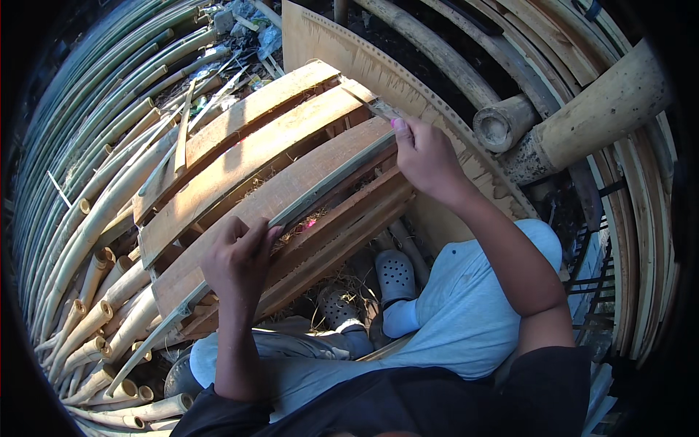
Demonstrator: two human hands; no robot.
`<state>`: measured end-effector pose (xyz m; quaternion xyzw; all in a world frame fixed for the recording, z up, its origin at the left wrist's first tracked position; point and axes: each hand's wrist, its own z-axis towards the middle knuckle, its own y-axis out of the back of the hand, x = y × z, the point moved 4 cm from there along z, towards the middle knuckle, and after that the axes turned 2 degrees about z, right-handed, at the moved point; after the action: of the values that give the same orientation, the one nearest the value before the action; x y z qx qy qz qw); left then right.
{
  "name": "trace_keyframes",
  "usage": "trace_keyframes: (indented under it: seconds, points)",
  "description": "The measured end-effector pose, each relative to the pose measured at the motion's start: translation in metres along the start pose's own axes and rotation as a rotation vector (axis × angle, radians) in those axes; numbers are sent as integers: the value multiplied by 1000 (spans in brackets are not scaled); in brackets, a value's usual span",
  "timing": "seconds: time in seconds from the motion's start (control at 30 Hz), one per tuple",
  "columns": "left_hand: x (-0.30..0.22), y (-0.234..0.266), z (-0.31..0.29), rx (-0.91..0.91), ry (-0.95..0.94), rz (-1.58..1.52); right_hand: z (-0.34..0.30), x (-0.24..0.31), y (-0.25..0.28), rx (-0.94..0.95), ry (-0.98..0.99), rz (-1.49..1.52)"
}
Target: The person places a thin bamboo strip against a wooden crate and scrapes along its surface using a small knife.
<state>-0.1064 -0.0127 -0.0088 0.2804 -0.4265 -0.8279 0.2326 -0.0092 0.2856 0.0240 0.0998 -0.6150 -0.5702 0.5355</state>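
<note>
Bamboo strip runs along slatted worktop. My left hand: grip closed round strip, mid-length. My right hand: grip pinched at far end. Step judged: strip positioning. Next move likely calls for firm left hold.

Open air over slatted bench, upper centre-left. Thin strip cuts diagonally across mid-frame. Left: bamboo poles crowd its edge. Upper centre: tan board. Upper right: thick bamboo blocks. Lower centre: legs.

Left hand curled, right hand pinching farther forward, right elbow bent
</note>
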Motion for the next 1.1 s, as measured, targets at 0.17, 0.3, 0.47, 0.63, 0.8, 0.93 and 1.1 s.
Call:
trace_keyframes:
  seconds: [0.17, 0.3, 0.47, 0.63, 0.8, 0.93, 1.1]
  points:
    - [-9, -3, -3, -52, -32, 3, -45, 33, -30, 177, 214, -170]
    - [-13, -4, -2, -63, -72, 26, -40, 30, -31, 78, 351, -317]
    - [-20, -8, 1, -61, -75, 36, -52, 42, -41, 110, 450, -479]
    - [-19, -7, 1, -82, -85, 30, -30, 24, -29, 55, 359, -472]
    - [-18, -7, 1, -62, -70, 61, -36, 27, -37, 68, 441, -459]
    - [-16, -10, 4, -51, -57, 50, -31, 23, -32, -28, 325, -506]
    - [-13, -8, 6, -20, -8, 56, -35, 16, -36, 64, 304, -441]
